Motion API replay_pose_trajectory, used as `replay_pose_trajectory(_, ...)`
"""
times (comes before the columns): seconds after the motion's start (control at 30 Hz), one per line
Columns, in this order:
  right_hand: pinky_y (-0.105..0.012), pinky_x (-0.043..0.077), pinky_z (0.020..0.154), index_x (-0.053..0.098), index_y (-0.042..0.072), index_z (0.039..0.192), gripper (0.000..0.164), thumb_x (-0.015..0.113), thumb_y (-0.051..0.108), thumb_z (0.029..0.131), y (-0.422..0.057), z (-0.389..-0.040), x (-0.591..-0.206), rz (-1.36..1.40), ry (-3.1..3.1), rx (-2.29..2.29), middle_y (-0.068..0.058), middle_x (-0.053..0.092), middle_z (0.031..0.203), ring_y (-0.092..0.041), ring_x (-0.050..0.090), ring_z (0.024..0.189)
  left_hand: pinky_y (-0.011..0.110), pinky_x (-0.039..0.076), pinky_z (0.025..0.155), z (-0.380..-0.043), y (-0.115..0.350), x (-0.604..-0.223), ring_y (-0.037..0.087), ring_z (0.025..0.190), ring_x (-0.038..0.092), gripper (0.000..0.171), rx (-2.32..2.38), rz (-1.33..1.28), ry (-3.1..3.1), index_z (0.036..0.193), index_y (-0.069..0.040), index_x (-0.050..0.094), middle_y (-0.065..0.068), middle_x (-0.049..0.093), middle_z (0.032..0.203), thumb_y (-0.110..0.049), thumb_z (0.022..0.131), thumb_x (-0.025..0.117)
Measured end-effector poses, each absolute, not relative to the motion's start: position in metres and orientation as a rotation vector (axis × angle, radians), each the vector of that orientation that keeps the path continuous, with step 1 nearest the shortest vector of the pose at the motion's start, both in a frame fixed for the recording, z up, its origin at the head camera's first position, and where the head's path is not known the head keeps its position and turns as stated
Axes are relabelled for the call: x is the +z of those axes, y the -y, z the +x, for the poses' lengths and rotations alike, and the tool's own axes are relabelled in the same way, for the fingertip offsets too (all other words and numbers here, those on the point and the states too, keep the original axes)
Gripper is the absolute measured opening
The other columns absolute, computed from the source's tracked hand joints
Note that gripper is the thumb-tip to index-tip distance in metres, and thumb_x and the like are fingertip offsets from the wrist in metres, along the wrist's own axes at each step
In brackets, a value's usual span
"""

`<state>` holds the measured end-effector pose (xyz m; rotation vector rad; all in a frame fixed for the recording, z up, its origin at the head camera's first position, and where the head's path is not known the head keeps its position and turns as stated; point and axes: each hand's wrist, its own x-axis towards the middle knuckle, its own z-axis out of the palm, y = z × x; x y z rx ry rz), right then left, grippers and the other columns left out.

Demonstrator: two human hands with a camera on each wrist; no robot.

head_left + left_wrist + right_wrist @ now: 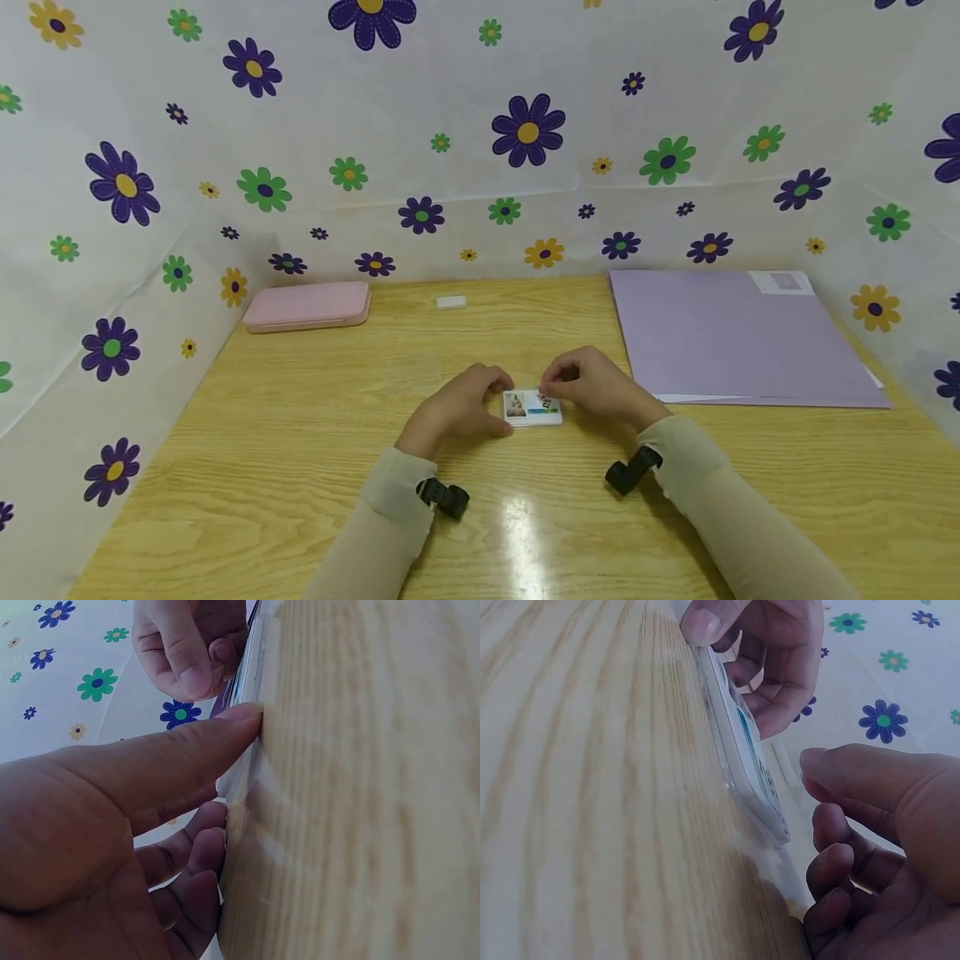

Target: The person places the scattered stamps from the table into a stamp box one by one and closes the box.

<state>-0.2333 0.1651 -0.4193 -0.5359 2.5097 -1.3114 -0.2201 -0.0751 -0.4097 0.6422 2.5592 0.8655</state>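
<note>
A small flat white case (pixel 533 419) with printed pictures on its top lies on the wooden table. My left hand (pixel 467 404) grips its left end, thumb at the near corner and fingertips at the far side. In the right wrist view the white case (pixel 739 750) shows its edge, with the left thumb (pixel 703 626) against one end. My right hand (pixel 592 383) is over the right end, thumb and index finger close together near the far corner. Whether anything thin lies between those fingertips is hidden.
A pink pencil case (pixel 307 306) stands at the back left, with a white eraser-like block (pixel 451 302) to its right. A large purple folder (pixel 735 333) lies at the right over white paper. A faint transparent sheet (pixel 412 373) seems to lie left of centre. Flowered cloth (pixel 450 175) encloses the table.
</note>
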Motion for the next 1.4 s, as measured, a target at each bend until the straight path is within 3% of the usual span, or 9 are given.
replay_pose_trajectory(0.33,-0.030,0.046,0.067,0.076,0.008,0.099,0.014,0.068,0.018,0.096,-0.168,-0.236,-0.416,-0.543,-2.529,-1.361,-0.001,0.069,0.090,-0.019,0.055,0.079,0.039,0.043,0.097,-0.220,0.073,-0.405,0.023,0.113,0.052,0.063,0.917,0.591,-2.527,0.135,-0.012,0.054,0.006,0.053,0.124,-0.025,0.081,0.084)
replay_pose_trajectory(0.53,-0.033,0.047,0.071,0.075,0.007,0.102,0.013,0.067,0.016,0.096,-0.165,-0.233,-0.409,-0.555,-2.508,-1.409,-0.001,0.069,0.093,-0.022,0.057,0.083,0.041,0.048,0.090,-0.221,0.071,-0.404,0.023,0.107,0.055,0.054,1.010,0.578,-2.518,0.134,-0.011,0.055,0.008,0.056,0.123,-0.031,0.089,0.076)
replay_pose_trajectory(0.87,-0.037,0.051,0.076,0.073,0.004,0.107,0.020,0.064,0.020,0.098,-0.146,-0.235,-0.400,-0.637,-2.497,-1.436,-0.007,0.069,0.098,-0.022,0.060,0.087,0.041,0.050,0.087,-0.221,0.085,-0.401,0.025,0.101,0.059,0.043,1.067,0.587,-2.609,0.129,-0.009,0.060,0.007,0.060,0.115,-0.025,0.091,0.074)
replay_pose_trajectory(1.1,-0.037,0.050,0.076,0.070,0.005,0.112,0.020,0.066,0.016,0.096,-0.127,-0.237,-0.397,-0.700,-2.501,-1.426,-0.004,0.066,0.099,-0.021,0.058,0.089,0.043,0.050,0.089,-0.222,0.105,-0.396,0.027,0.107,0.059,0.045,1.049,0.530,-2.682,0.131,-0.010,0.061,0.007,0.059,0.125,-0.030,0.092,0.072)
replay_pose_trajectory(1.4,-0.045,0.046,0.094,0.058,0.004,0.131,0.043,0.071,0.019,0.092,-0.098,-0.245,-0.394,-0.783,-2.541,-1.264,-0.013,0.056,0.131,-0.031,0.052,0.114,0.048,0.048,0.091,-0.229,0.137,-0.392,0.031,0.114,0.056,0.049,1.020,0.557,-2.765,0.134,-0.007,0.058,0.011,0.056,0.131,-0.032,0.094,0.070)
